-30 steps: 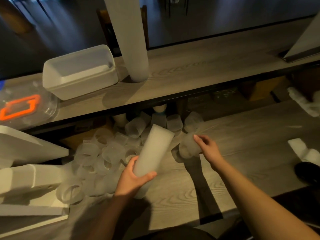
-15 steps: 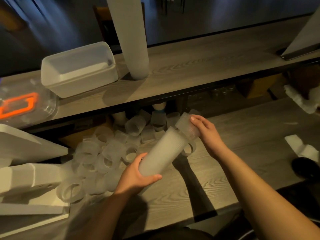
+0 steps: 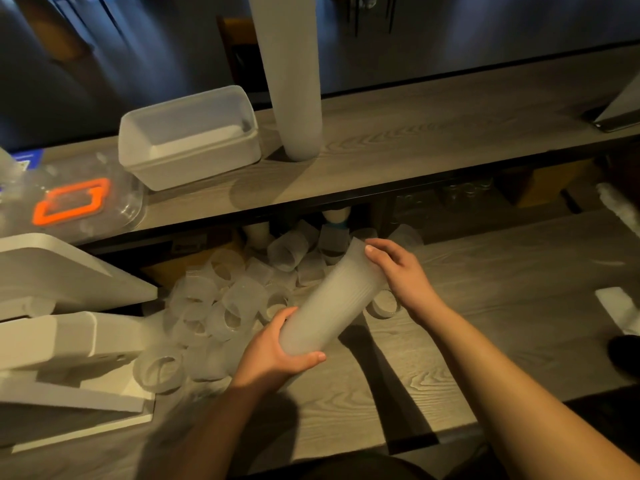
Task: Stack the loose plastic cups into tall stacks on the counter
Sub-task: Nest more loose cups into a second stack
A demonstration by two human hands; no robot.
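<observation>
Your left hand [image 3: 277,351] curls around the lower end of a tilted stack of frosted cups [image 3: 332,299] above the counter [image 3: 485,306], your right hand [image 3: 401,271] gripping its top, loose cups [image 3: 221,306] heaped just left.

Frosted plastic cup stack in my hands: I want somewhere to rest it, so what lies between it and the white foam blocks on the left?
The head view shows a pile of loose frosted cups on the grey wood-grain counter.
</observation>
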